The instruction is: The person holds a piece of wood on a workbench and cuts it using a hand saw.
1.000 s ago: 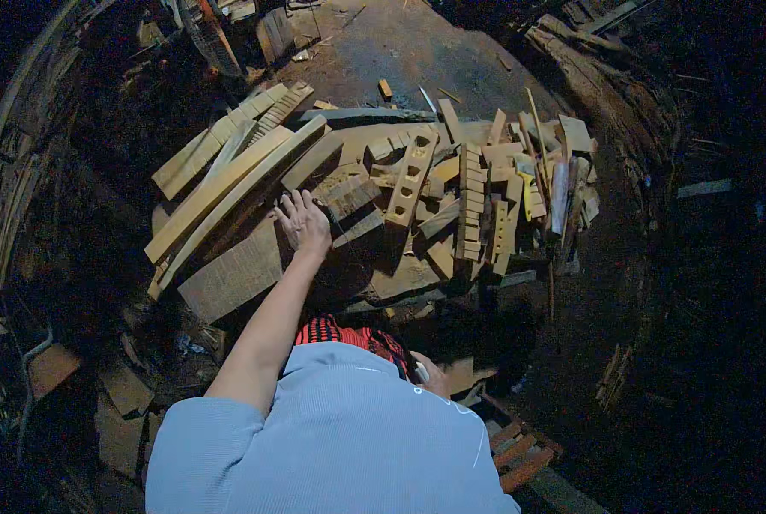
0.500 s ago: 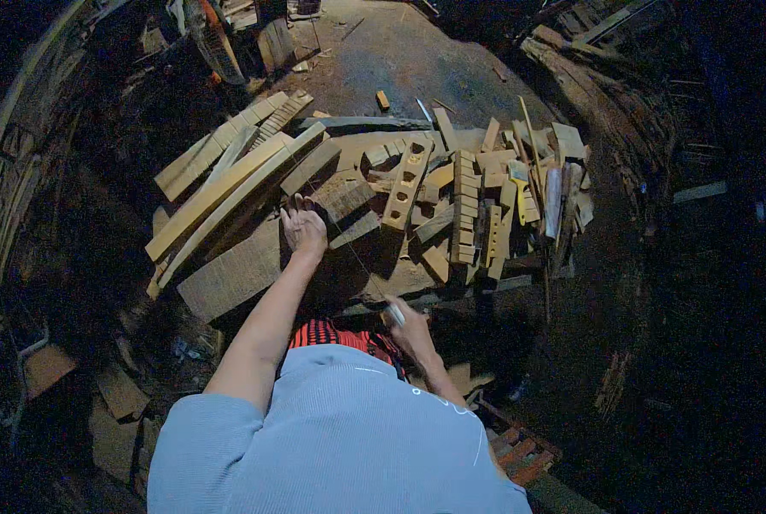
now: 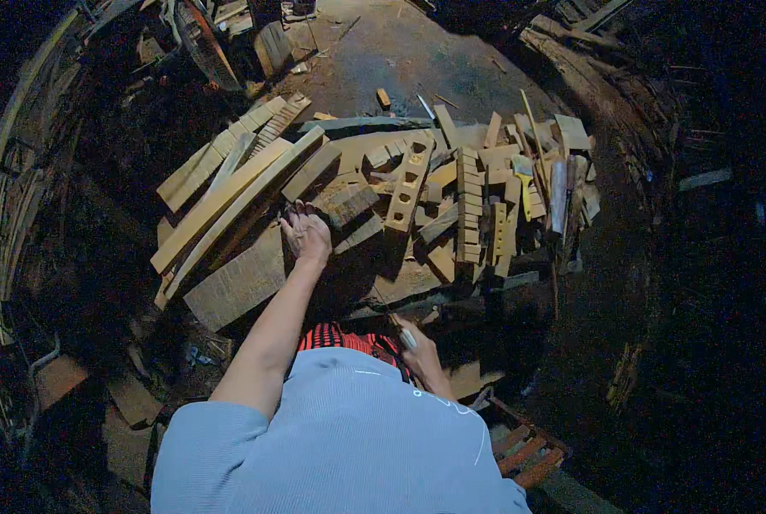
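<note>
With the notched block [image 3: 469,206] seemingly done and the board [image 3: 239,278] apparently unfinished, the left hand [image 3: 309,236] half-curls beside it, hold unclear, while the right hand [image 3: 423,353] grips a pale handle [image 3: 409,339].

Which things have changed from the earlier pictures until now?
The right hand, gripping a pale handle, moved forward, then partly back. Nothing was visibly let go. The left hand stayed beside the wide board; the yellow brush stayed in place.
</note>
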{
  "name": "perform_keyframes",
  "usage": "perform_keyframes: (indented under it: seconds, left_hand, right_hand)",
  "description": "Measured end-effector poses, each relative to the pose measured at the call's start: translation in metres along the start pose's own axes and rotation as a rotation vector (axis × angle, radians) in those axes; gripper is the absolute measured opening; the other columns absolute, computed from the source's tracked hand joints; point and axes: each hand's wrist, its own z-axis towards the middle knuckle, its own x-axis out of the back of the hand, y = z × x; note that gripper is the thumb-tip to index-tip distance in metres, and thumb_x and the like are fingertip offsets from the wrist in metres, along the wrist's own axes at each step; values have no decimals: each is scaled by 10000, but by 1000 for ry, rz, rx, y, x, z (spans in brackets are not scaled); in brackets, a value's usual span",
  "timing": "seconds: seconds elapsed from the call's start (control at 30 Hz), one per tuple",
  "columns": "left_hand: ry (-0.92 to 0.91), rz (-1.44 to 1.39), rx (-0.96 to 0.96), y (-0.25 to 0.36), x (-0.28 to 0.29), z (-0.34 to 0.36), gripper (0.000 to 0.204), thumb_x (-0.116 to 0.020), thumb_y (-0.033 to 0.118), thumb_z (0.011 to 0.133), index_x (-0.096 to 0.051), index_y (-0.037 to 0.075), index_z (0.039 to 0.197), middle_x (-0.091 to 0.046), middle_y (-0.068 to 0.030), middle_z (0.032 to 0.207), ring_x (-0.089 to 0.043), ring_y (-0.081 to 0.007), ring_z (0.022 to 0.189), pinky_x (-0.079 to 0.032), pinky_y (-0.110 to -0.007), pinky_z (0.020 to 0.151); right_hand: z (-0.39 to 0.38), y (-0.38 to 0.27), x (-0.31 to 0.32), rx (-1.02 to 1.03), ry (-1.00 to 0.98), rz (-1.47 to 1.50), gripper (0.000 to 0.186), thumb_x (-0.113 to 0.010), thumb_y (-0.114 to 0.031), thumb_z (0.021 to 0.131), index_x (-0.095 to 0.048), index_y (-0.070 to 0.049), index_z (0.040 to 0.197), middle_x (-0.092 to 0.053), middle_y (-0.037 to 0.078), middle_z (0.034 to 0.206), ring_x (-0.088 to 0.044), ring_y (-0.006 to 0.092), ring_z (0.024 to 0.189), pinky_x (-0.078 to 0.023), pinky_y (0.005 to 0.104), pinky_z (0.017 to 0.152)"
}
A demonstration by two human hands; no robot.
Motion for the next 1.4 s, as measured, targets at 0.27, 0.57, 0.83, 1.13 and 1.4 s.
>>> perform_keyframes:
  seconds: [0.27,0.57,0.83,1.13,1.4]
  left_hand:
    - [399,-223,-165,-13,-37,-1,349,-468,127,791,-544,-36,1090,-444,-205,1288,-328,-367,1263,-186,-470,1066]
    - [175,10,-165,-17,-39,-1,282,-501,156,756,-582,-47,934,-559,-234,1002,-491,-351,998,-303,-459,967]
    - [-17,19,-32,-5,-13,0,300,-440,156,814,-593,-2,1018,-580,-162,1037,-487,-302,1058,-284,-455,991]
    - [285,-145,-56,0,-6,-4,293,-379,129,861,-559,2,1053,-528,-172,1125,-421,-330,1181,-261,-469,1023]
    - [349,-296,-35,3,-3,-3,244,-386,137,865,-525,1,1014,-525,-161,1085,-395,-360,1193,-237,-490,1032]
  right_hand:
    - [-57,5,28,14,-31,88,539,-622,-33,695,-511,-153,1208,-610,146,1052,-591,261,990,-453,325,828]
    - [101,-59,-6,316,-42,-53,548,-514,19,684,-478,-156,1202,-607,210,879,-600,372,859,-469,397,724]
    - [92,-58,-20,216,-35,-25,620,-597,41,621,-482,-136,1205,-600,211,973,-592,355,909,-464,390,769]
    - [-50,11,18,-43,-54,75,589,-681,-52,665,-498,-115,1222,-593,144,1107,-588,245,1001,-453,313,850]
    - [-65,17,38,-100,-109,-29,557,-672,-88,692,-505,-141,1221,-605,145,1084,-595,275,999,-464,331,824]
